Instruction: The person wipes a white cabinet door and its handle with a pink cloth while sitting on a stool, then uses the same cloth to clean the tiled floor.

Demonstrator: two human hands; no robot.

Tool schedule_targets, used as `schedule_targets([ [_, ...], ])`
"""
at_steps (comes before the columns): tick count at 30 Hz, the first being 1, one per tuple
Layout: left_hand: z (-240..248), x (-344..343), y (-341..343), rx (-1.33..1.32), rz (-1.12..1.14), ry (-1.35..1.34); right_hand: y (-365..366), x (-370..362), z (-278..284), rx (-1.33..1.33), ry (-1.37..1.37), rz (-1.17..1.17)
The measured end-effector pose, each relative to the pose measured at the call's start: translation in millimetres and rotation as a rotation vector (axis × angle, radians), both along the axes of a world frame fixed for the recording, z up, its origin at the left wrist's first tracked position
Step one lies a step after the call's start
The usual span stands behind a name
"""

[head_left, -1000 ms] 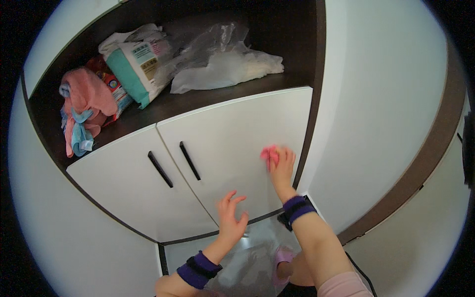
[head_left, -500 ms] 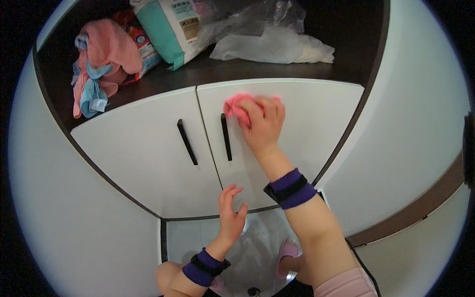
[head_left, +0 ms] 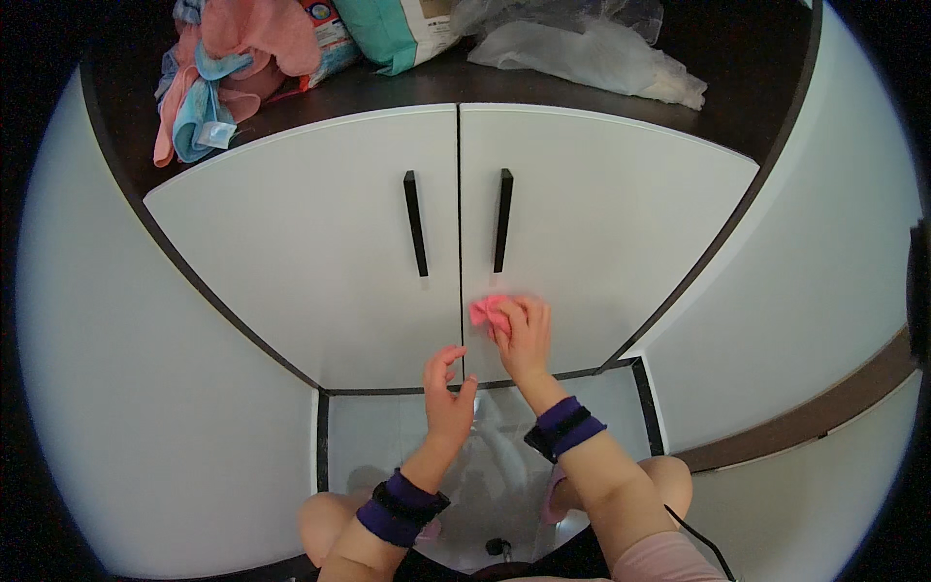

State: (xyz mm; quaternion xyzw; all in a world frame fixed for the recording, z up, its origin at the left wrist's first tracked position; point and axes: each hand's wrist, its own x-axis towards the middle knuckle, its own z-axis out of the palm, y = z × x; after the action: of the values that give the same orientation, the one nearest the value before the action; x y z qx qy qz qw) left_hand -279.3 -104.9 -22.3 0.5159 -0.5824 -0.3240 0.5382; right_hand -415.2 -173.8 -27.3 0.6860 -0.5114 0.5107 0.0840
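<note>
My right hand (head_left: 522, 335) presses a small pink cloth (head_left: 488, 311) against the lower left part of the right white cabinet door (head_left: 601, 233), just below its black vertical handle (head_left: 501, 219). My left hand (head_left: 447, 393) hovers with fingers spread near the bottom edge where the left door (head_left: 310, 262) and right door meet; it holds nothing. Both wrists wear dark purple bands. The left door has a matching black handle (head_left: 415, 222).
Above the doors a dark open shelf (head_left: 436, 87) carries a pile of pink and blue cloths (head_left: 223, 68), a teal-and-white package (head_left: 398, 29) and a clear plastic bag (head_left: 592, 48). White side panels curve out left and right. My knees rest on a pale glossy floor (head_left: 388, 436).
My right hand has carried the pink cloth from beside the handles near the door's top edge down to its lower part. The view has shifted to face the doors squarely. My left hand stays low.
</note>
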Motion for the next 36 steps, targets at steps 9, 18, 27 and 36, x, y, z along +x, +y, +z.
schedule_targets([
  [9, -3, 14, -8, 0.084, 0.013, 0.085, 10, 21, -63, 0.097, 0.254, -0.030],
  [18, 32, 24, -10, -0.013, 0.070, 0.338, 11, 69, 38, 0.109, -0.539, 0.180],
  [27, 52, 45, -3, -0.320, 0.186, 0.104, 62, 116, 74, 0.518, -0.874, 0.720],
  [36, 132, 74, -39, -0.564, 0.353, -0.076, 62, 102, 84, 0.388, -0.753, 0.867],
])
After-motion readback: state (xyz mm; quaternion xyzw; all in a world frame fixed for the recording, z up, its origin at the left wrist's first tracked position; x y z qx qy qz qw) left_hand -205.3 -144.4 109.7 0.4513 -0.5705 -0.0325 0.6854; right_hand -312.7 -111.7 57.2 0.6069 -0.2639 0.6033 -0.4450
